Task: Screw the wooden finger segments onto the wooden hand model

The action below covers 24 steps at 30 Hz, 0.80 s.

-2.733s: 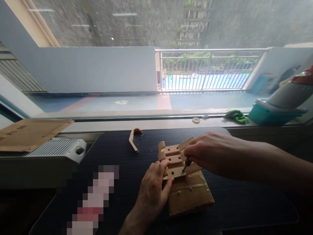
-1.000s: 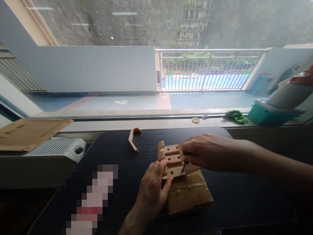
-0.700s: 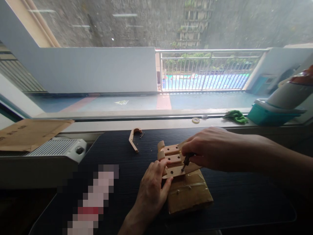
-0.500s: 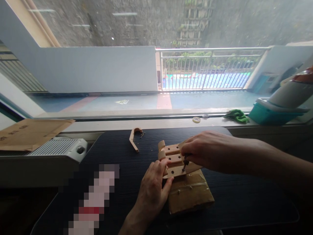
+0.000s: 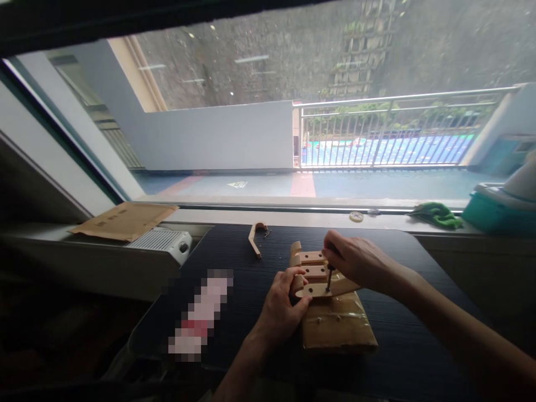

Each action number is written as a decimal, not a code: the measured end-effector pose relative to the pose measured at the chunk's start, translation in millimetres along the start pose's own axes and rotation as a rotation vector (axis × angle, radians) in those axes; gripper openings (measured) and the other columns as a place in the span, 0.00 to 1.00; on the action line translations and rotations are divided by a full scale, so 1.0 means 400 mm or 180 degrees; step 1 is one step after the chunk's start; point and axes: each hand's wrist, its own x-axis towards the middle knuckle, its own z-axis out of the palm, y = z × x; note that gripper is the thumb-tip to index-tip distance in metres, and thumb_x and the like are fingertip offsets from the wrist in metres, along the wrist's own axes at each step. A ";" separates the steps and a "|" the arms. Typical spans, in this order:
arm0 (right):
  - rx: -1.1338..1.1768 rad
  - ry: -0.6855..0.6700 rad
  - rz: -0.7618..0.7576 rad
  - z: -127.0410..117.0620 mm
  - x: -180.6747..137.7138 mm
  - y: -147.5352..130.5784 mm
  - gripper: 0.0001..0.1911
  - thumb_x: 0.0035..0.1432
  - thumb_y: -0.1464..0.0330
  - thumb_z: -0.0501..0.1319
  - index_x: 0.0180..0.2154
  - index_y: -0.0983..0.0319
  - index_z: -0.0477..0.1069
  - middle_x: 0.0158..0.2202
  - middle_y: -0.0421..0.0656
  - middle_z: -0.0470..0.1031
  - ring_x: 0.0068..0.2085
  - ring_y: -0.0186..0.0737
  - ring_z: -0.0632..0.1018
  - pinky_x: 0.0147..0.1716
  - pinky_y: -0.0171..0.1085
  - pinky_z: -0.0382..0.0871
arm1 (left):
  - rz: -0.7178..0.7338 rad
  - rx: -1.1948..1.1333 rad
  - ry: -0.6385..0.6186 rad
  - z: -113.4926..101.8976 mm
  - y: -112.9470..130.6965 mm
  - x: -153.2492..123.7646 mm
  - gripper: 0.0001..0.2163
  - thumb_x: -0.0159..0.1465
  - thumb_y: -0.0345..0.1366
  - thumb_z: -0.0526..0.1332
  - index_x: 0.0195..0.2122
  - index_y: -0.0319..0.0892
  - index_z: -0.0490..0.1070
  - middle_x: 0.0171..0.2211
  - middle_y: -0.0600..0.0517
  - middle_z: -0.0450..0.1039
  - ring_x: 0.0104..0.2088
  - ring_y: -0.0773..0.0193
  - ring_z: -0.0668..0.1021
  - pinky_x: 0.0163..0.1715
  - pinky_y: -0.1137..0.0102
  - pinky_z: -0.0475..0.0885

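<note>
My right hand (image 5: 349,257) is closed around the handle of a screwdriver (image 5: 329,279). Its shaft points down, with the tip at a hole in the nearest wooden hook (image 5: 318,291). My left hand (image 5: 282,304) grips that hook's left end, thumb at the front and fingers over the curved part. Two more wooden hooks with dark screw holes lie in a row behind it, on a tape-wrapped cardboard box (image 5: 339,329). Small screw-like bits (image 5: 319,320) stick up from the box's front part. Farther back lies a loose curved wooden hook (image 5: 253,243), with small screws (image 5: 268,234) beside it.
Everything rests on a dark table (image 5: 234,312). A blurred-out pink and white item (image 5: 205,312) lies on its left. Beyond, the windowsill bears a tape roll (image 5: 356,216), a green cloth (image 5: 438,215) and a teal box (image 5: 486,209). A brown envelope (image 5: 125,220) lies over a radiator (image 5: 165,243).
The camera has turned left, so the scene sits farther right in view. My right hand has turned on the screwdriver handle, showing more of the shaft. My left hand keeps its hold.
</note>
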 end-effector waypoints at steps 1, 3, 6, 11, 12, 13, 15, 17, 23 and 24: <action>0.0027 0.0078 0.0033 0.009 0.003 0.002 0.07 0.62 0.65 0.49 0.36 0.61 0.62 0.23 0.39 0.70 0.23 0.35 0.68 0.23 0.34 0.48 | -0.0074 -0.0088 -0.0030 -0.002 -0.001 0.003 0.20 0.52 0.25 0.62 0.47 0.46 0.66 0.39 0.53 0.71 0.43 0.61 0.73 0.49 0.64 0.66; 0.0026 0.0181 0.0006 0.018 0.003 0.001 0.06 0.61 0.66 0.50 0.36 0.61 0.62 0.23 0.40 0.71 0.23 0.35 0.68 0.23 0.34 0.47 | -0.0070 -0.0108 -0.0047 -0.008 -0.004 0.009 0.19 0.51 0.26 0.63 0.44 0.45 0.67 0.38 0.53 0.72 0.41 0.61 0.73 0.48 0.65 0.67; -0.0009 0.0271 -0.0038 0.016 -0.016 -0.017 0.07 0.61 0.66 0.50 0.35 0.61 0.63 0.23 0.40 0.71 0.23 0.35 0.68 0.23 0.34 0.47 | -0.0005 -0.0185 -0.0094 -0.018 -0.006 0.001 0.17 0.51 0.26 0.64 0.42 0.44 0.68 0.37 0.53 0.72 0.40 0.61 0.74 0.45 0.66 0.68; -0.0080 0.0388 0.0012 0.019 -0.098 -0.082 0.06 0.61 0.65 0.51 0.35 0.60 0.62 0.23 0.38 0.71 0.23 0.34 0.68 0.23 0.34 0.47 | 0.0126 -0.0458 -0.0204 -0.029 -0.004 -0.076 0.17 0.50 0.27 0.64 0.42 0.43 0.68 0.37 0.52 0.73 0.41 0.60 0.74 0.46 0.67 0.67; -0.0092 0.0425 0.0054 0.023 -0.115 -0.097 0.06 0.61 0.66 0.51 0.35 0.60 0.62 0.23 0.38 0.71 0.23 0.34 0.68 0.23 0.34 0.47 | 0.0137 -0.0545 -0.0190 -0.028 -0.004 -0.094 0.17 0.50 0.27 0.64 0.42 0.42 0.68 0.37 0.51 0.73 0.42 0.60 0.74 0.47 0.67 0.67; -0.0102 0.0468 0.0101 0.027 -0.130 -0.110 0.06 0.61 0.66 0.50 0.36 0.60 0.62 0.23 0.39 0.71 0.23 0.34 0.69 0.23 0.34 0.47 | 0.0142 -0.0635 -0.0147 -0.026 -0.005 -0.110 0.17 0.51 0.28 0.64 0.43 0.42 0.68 0.38 0.51 0.73 0.42 0.60 0.74 0.48 0.67 0.66; -0.0124 0.0551 0.0200 0.034 -0.152 -0.133 0.06 0.61 0.66 0.50 0.37 0.60 0.62 0.24 0.39 0.72 0.24 0.35 0.70 0.24 0.34 0.47 | 0.0155 -0.0791 -0.0034 -0.017 -0.010 -0.132 0.17 0.51 0.29 0.64 0.43 0.42 0.67 0.38 0.51 0.73 0.43 0.60 0.74 0.49 0.67 0.65; -0.0153 0.0614 0.0296 0.037 -0.164 -0.149 0.07 0.62 0.66 0.49 0.38 0.60 0.62 0.26 0.40 0.73 0.26 0.36 0.71 0.24 0.34 0.48 | 0.0161 -0.0967 0.0057 -0.005 -0.021 -0.143 0.17 0.52 0.31 0.64 0.44 0.41 0.66 0.37 0.51 0.73 0.41 0.61 0.75 0.45 0.67 0.68; -0.0309 0.0645 0.0507 0.027 -0.175 -0.177 0.09 0.62 0.64 0.50 0.40 0.60 0.64 0.30 0.43 0.74 0.29 0.38 0.73 0.25 0.34 0.50 | 0.0245 -0.1543 0.0259 0.034 -0.060 -0.157 0.16 0.53 0.38 0.65 0.41 0.40 0.68 0.40 0.47 0.74 0.40 0.59 0.76 0.42 0.67 0.70; -0.0337 0.0639 0.0525 0.024 -0.176 -0.182 0.09 0.63 0.63 0.50 0.40 0.60 0.64 0.30 0.43 0.74 0.29 0.38 0.73 0.25 0.34 0.50 | 0.0252 -0.1600 0.0303 0.038 -0.063 -0.161 0.15 0.53 0.38 0.64 0.40 0.40 0.68 0.41 0.47 0.74 0.40 0.59 0.76 0.41 0.67 0.71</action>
